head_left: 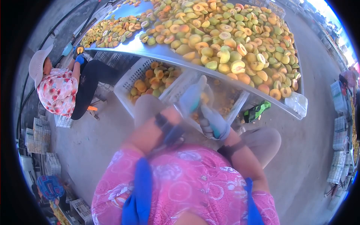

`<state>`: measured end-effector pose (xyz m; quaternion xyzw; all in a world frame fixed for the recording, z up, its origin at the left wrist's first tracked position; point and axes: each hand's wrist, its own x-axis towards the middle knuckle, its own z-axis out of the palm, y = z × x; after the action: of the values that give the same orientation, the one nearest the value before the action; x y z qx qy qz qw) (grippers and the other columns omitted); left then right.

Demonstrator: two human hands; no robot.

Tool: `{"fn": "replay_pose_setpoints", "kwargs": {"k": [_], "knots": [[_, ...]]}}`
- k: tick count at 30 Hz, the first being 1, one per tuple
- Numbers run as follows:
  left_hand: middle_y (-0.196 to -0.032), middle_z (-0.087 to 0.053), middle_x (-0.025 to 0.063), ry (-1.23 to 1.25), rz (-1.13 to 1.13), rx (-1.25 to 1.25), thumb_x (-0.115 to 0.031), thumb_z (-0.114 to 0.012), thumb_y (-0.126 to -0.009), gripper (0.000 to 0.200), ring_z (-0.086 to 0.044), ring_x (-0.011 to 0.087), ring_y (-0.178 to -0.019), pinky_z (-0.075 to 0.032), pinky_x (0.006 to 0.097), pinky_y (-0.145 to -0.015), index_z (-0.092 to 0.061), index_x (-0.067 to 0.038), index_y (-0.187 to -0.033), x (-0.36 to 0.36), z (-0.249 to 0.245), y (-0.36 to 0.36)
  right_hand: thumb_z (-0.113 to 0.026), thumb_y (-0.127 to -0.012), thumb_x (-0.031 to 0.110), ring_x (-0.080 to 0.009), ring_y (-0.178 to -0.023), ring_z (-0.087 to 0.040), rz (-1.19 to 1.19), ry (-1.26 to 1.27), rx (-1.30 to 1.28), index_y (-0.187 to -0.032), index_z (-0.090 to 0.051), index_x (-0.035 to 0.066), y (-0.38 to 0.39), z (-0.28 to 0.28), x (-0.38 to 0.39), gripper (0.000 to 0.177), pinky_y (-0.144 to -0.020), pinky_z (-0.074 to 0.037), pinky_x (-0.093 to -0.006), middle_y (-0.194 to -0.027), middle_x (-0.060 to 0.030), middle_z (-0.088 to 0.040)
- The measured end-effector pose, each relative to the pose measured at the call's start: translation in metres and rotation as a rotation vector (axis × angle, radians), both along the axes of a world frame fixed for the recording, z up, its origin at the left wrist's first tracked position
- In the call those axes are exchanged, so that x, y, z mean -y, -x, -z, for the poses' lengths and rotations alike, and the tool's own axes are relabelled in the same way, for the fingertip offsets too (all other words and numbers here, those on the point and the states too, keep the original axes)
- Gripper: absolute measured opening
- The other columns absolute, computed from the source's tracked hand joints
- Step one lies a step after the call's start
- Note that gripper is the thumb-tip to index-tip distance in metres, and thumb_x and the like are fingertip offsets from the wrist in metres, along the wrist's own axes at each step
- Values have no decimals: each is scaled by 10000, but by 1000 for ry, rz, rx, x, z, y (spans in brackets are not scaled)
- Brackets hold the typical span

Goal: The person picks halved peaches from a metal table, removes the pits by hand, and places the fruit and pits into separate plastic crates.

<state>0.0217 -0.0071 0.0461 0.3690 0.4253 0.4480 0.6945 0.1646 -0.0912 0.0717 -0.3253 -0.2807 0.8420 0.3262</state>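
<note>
Both hands wear pale grey and teal gloves and meet over the crates below the table edge. My left hand (193,98) is smeared by motion, its fingers raised beside a small yellow-orange fruit piece (204,98). Close by on the right, my right hand (214,123) has its fingers curled together; what they hold is hidden. Beneath them stands a white crate (240,106) with small orange-brown pieces in it. Left of it, another white crate (125,83) holds whole-looking orange and green fruit (148,83).
A metal table (161,55) heaped with halved fruit (225,35) spans the front. A clear plastic container (296,104) sits at its right corner, a green-black bag (257,111) below. A seated co-worker (58,88) is at left; crates (339,131) line the right.
</note>
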Motion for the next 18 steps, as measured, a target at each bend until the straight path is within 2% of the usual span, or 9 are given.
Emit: {"fn": "replay_pose_setpoints", "kwargs": {"k": [1,5,7,8,10,13,14,16,18], "knots": [[-693,-623,83,105,-54,98,-541,-465,-967,553,-600,164,-615,-495,271,-561,-627,-38,-800,-5,13,1,-428,-986,515,-52,-349,-246,-50,52,-120,-953,-499,166,-3,3,0,358,-316,-197,-205,-534,70,-323],[-698,-627,76,-9,61,67,-504,-486,-972,512,-589,134,-605,-483,261,-542,-635,-41,-812,5,-4,1,-423,-992,508,-42,-346,-228,-34,37,-19,-949,-505,183,-1,7,-2,338,-314,-179,-204,-529,88,-292],[-703,-635,86,-254,68,-300,-502,-494,-969,516,-596,139,-594,-480,252,-524,-634,-28,-819,6,-6,-1,-421,-996,503,-35,-344,-216,-30,23,54,-947,-509,194,0,8,-4,326,-313,-167,-204,-525,101,-272],[-703,-635,86,-255,63,-296,-502,-494,-969,516,-596,139,-594,-480,252,-524,-634,-28,-819,7,-15,1,-421,-996,503,-35,-344,-216,-34,22,58,-947,-509,194,-1,9,-4,326,-313,-167,-204,-525,101,-272],[-723,-633,54,-195,314,-230,-436,-498,-984,457,-589,142,-646,-469,269,-627,-667,-34,-849,9,-40,9,-416,-1000,497,-32,-336,-219,-88,133,-99,-926,-516,183,-3,11,-2,337,-307,-162,-209,-522,102,-277],[-687,-626,65,-186,333,-75,-497,-441,-990,550,-584,143,-633,-458,258,-596,-657,-19,-824,11,-39,15,-408,-1009,474,-30,-330,-214,-94,155,-215,-911,-519,173,3,-6,3,335,-303,-168,-211,-518,102,-276],[-687,-626,65,-188,327,-69,-497,-441,-990,550,-584,143,-633,-458,258,-596,-657,-19,-824,12,-37,17,-408,-1009,474,-30,-330,-214,-99,155,-207,-911,-519,173,6,-6,4,335,-303,-168,-211,-518,102,-276],[-692,-632,122,-80,266,30,-594,-458,-944,636,-613,192,-585,-477,261,-505,-627,-8,-763,12,-31,20,-404,-1015,455,-29,-326,-207,-83,202,-270,-911,-518,157,9,-7,4,335,-304,-166,-207,-524,102,-281],[-697,-630,125,-118,319,122,-609,-441,-941,656,-611,197,-591,-482,269,-510,-625,0,-783,6,-21,19,-393,-1023,438,-27,-324,-208,-76,218,-271,-918,-517,149,10,-9,3,331,-302,-165,-206,-529,103,-282]]}}
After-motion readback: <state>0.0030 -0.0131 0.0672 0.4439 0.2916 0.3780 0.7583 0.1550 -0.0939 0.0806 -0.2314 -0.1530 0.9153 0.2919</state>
